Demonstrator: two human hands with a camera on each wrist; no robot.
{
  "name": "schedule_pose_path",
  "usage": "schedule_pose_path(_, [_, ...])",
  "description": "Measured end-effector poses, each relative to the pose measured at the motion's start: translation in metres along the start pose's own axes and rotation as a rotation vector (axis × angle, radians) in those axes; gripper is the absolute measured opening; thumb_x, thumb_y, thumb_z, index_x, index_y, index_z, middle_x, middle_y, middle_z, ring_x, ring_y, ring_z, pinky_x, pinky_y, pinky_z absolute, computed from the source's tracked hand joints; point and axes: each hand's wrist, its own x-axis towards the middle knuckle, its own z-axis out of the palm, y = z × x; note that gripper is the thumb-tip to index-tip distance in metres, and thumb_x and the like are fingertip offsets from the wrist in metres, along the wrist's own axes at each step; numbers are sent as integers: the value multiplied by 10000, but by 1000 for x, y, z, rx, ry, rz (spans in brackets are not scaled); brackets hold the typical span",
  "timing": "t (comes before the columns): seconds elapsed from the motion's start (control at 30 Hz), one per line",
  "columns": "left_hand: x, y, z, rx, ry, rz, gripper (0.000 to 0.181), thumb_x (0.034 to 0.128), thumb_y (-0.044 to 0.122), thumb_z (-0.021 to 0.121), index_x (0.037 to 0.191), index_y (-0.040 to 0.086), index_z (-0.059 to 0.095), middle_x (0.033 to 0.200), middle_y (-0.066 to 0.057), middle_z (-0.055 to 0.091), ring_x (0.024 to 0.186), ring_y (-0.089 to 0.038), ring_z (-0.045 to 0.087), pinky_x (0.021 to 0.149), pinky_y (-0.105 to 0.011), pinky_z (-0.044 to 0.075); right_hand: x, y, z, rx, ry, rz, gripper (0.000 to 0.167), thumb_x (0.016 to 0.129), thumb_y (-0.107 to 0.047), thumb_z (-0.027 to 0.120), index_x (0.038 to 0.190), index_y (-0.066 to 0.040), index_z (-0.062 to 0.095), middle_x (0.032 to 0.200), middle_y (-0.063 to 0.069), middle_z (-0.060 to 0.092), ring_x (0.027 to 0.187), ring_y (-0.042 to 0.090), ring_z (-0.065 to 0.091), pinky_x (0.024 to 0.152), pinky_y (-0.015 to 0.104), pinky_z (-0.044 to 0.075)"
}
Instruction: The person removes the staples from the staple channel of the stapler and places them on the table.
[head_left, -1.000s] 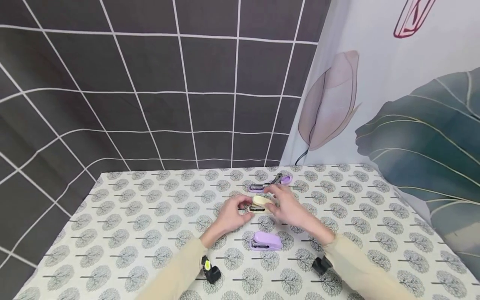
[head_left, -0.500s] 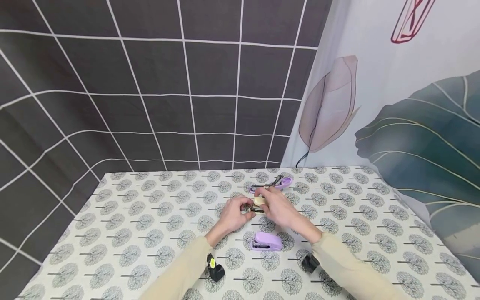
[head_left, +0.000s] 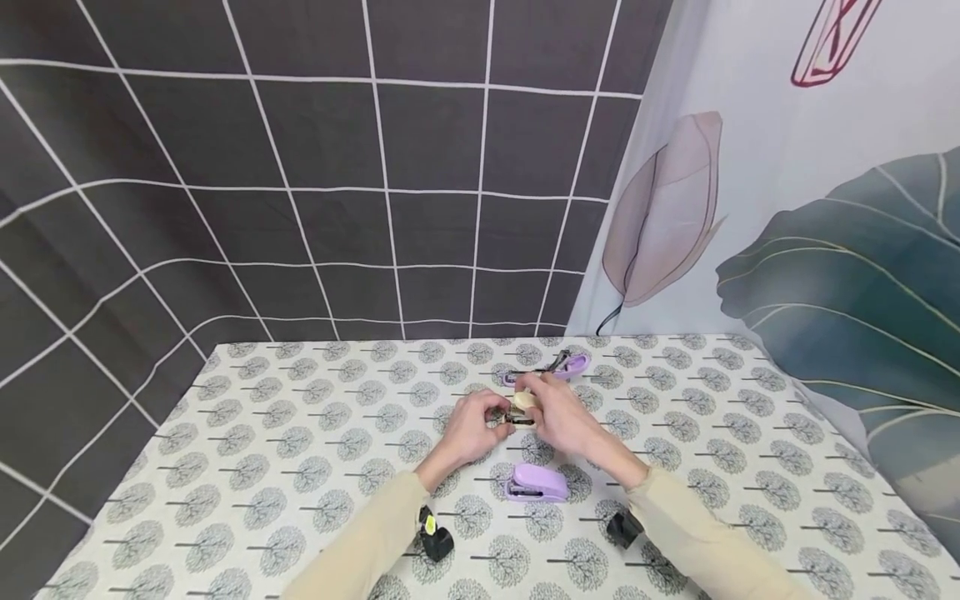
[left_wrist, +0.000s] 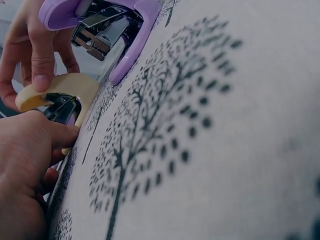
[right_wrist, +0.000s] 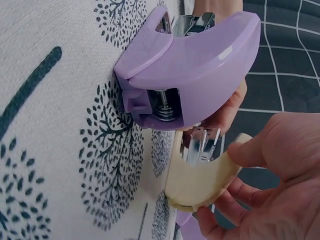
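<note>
Between my two hands, a cream stapler (head_left: 525,402) stands on the cloth with its top cover raised from its base. My left hand (head_left: 474,425) pinches its front end near the base; in the left wrist view the thumb lies against the low edge. My right hand (head_left: 564,417) holds the cream cover, its thumb (right_wrist: 245,152) on one side and fingers curled under the other in the right wrist view. Metal parts show inside the cream stapler (right_wrist: 195,185). My left fingertips are partly hidden.
A purple stapler (head_left: 538,483) sits closer to me, in front of the hands. Behind them lies another purple stapler (head_left: 576,365), its cover swung far back. The patterned tablecloth (head_left: 300,475) reaches a dark gridded backdrop (head_left: 427,225).
My right hand has shifted slightly left over the cream stapler, and its cover looks steeper than before. My left hand keeps its hold at the front end. Both purple staplers stay put.
</note>
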Motion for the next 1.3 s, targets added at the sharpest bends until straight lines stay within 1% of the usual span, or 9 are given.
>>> schedule_pose_path(0.13, [0, -1, 0, 8, 15, 10, 275, 792, 132, 828, 1043, 82, 726, 901, 39, 651, 758, -110, 499, 719, -299, 435, -2, 4, -4, 26, 55, -25, 393, 789, 164, 652, 1097, -72, 590, 932, 91, 582, 812, 244, 552, 710, 412, 519])
schedule_pose_path(0.27, [0, 0, 1, 1, 23, 26, 274, 781, 124, 833, 1031, 80, 731, 862, 43, 636, 729, -104, 486, 695, -283, 425, -4, 8, -4, 48, 71, -50, 384, 794, 159, 651, 1092, -73, 578, 915, 67, 581, 803, 225, 553, 709, 397, 510])
schedule_pose_path(0.4, [0, 0, 2, -4, 19, 37, 259, 785, 131, 829, 1024, 98, 735, 845, 57, 626, 723, -93, 480, 692, -277, 421, -8, 13, -6, 134, 78, -46, 391, 789, 201, 611, 1083, -50, 558, 909, 61, 580, 826, 238, 585, 737, 388, 552])
schedule_pose_path(0.53, [0, -1, 3, -10, 26, 26, 242, 785, 126, 828, 1011, 118, 739, 858, 69, 633, 722, -89, 480, 699, -281, 422, -11, 18, -6, 198, 91, -40, 397, 794, 226, 571, 1104, -20, 542, 936, 75, 596, 889, 258, 612, 800, 375, 567])
schedule_pose_path(0.63, [0, -2, 3, -20, 28, 22, 241, 783, 116, 826, 1009, 119, 741, 852, 72, 630, 707, -87, 472, 687, -279, 418, -14, 22, -6, 214, 107, -42, 398, 798, 232, 561, 1111, -10, 525, 945, 91, 590, 916, 275, 611, 818, 370, 564])
schedule_pose_path(0.77, [0, -3, 3, -18, 31, 32, 240, 784, 116, 823, 1010, 119, 743, 849, 70, 629, 686, -84, 465, 667, -274, 413, -16, 25, -5, 234, 128, -36, 384, 805, 233, 564, 1094, -14, 512, 953, 91, 575, 926, 296, 613, 813, 371, 567])
schedule_pose_path(1.07, [0, -4, 3, -15, 33, 36, 228, 784, 111, 819, 998, 126, 742, 849, 76, 631, 681, -84, 462, 659, -276, 411, -17, 29, -4, 290, 135, -11, 371, 821, 233, 562, 1106, 3, 504, 986, 111, 578, 953, 307, 608, 826, 353, 562])
schedule_pose_path(1.3, [0, -3, 3, -14, 28, 35, 226, 793, 113, 815, 1005, 121, 739, 845, 76, 627, 694, -85, 464, 676, -283, 414, -21, 30, -4, 294, 163, 10, 349, 837, 222, 561, 1102, 5, 493, 1007, 137, 592, 963, 312, 606, 832, 401, 554])
